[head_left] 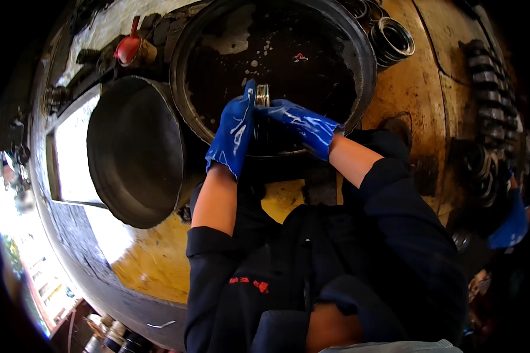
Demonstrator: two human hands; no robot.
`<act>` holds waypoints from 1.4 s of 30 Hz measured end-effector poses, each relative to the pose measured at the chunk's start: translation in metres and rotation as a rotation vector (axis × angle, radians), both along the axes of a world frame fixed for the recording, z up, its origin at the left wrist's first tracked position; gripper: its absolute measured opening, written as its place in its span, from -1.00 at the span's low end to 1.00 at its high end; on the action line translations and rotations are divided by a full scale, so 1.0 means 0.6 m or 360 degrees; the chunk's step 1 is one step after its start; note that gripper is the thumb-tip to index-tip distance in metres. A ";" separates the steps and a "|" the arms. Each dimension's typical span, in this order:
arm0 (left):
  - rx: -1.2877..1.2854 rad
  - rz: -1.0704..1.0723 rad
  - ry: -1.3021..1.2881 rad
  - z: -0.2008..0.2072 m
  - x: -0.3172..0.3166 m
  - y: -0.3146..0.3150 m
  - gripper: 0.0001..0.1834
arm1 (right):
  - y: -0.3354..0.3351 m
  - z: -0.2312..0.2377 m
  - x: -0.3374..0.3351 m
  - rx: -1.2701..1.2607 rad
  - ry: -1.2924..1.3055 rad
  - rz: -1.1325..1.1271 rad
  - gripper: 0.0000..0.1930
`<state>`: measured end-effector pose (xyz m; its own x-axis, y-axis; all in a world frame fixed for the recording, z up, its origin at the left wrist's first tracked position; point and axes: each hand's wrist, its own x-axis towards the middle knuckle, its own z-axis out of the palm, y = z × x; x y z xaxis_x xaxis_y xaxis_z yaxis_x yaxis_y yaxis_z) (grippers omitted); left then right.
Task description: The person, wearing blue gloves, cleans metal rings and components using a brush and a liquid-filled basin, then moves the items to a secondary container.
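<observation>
Both my hands wear wet, glossy blue rubber gloves over a wide dark basin point(185, 97) of black liquid. Between them is a small metal cylinder point(263, 94) with shiny ringed bands; its lower part is hidden by the gloves. My left hand point(234, 126) presses along its left side, fingers together and pointing away from me. From the right, my right hand point(300, 122) closes on the cylinder, its fingertips partly out of sight. Pale bubbles and a small red-and-white speck float on the liquid beyond my hands.
An empty-looking dark metal tub point(138, 153) leans left of the basin. Behind it stands a red scoop-like thing point(128, 48). Ringed metal cylinders point(391, 41) sit at the basin's far right. A crankshaft-like part point(490, 88) lies farther right. At the far right edge, a blue-clad person point(510, 220) is partly visible.
</observation>
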<state>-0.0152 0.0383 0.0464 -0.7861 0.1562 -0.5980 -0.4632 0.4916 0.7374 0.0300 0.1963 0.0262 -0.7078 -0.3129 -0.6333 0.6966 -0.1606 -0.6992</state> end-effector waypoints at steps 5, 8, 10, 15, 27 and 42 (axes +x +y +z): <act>0.0827 0.0383 -0.0166 0.052 0.006 -0.016 -0.38 | 0.009 0.057 -0.007 0.0174 0.0301 0.0016 -0.39; 0.1237 0.0367 -0.0082 0.065 0.021 -0.017 -0.49 | 0.020 0.109 0.014 0.0346 0.0422 0.0079 -0.37; 0.1321 0.0261 -0.0122 0.044 0.015 -0.017 -0.53 | 0.026 0.112 0.024 0.0465 0.0504 0.0103 -0.38; 0.1142 0.0151 -0.0058 -0.009 -0.016 -0.021 -0.50 | 0.112 0.078 0.035 0.0366 0.0341 -0.0036 -0.51; -0.0146 -0.0245 0.0905 -0.020 0.107 -0.027 -0.68 | 0.125 0.119 0.113 0.0137 0.0314 -0.0136 -0.55; 0.1777 0.1237 0.0268 0.173 0.017 -0.348 -0.46 | 0.078 0.095 0.145 0.0153 0.0566 -0.0282 -0.63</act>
<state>-0.0050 -0.1708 0.1505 -0.9418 -0.0228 -0.3355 -0.2104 -0.7383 0.6408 0.1168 0.2432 0.0831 -0.9257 -0.1177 -0.3594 0.3758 -0.1788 -0.9093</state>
